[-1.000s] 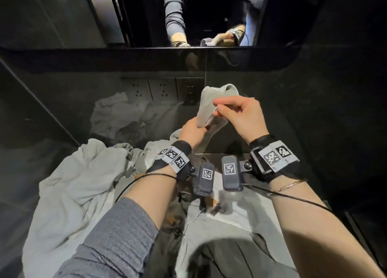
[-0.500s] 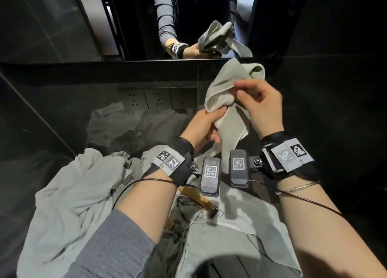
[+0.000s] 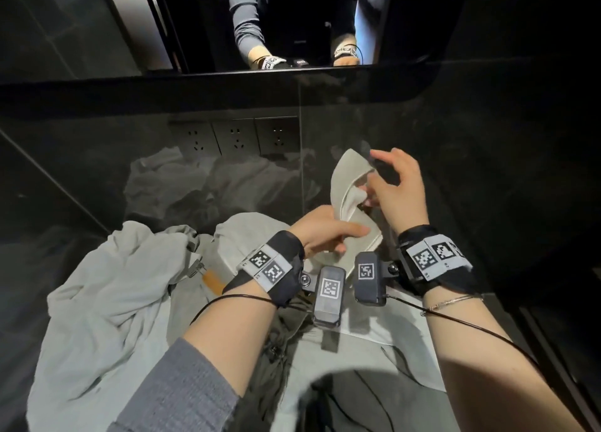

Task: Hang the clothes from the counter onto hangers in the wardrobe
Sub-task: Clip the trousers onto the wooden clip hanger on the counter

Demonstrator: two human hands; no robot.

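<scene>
The pale grey garment (image 3: pixel 349 200) is standing up off the counter (image 3: pixel 487 203), its long axis running up and away from the left hand (image 3: pixel 320 233), which is gripping its lower end. The right hand (image 3: pixel 398 187), fingers spread and loose, is hovering beside the upper fold, nearer to it.

A home dressing area is seen: a mirror (image 3: pixel 292 21) at twelve o'clock, wall sockets (image 3: pixel 235 137) beneath it, clothes (image 3: pixel 107 301) heaped on a dark glossy counter (image 3: pixel 39 262) at seven o'clock.
</scene>
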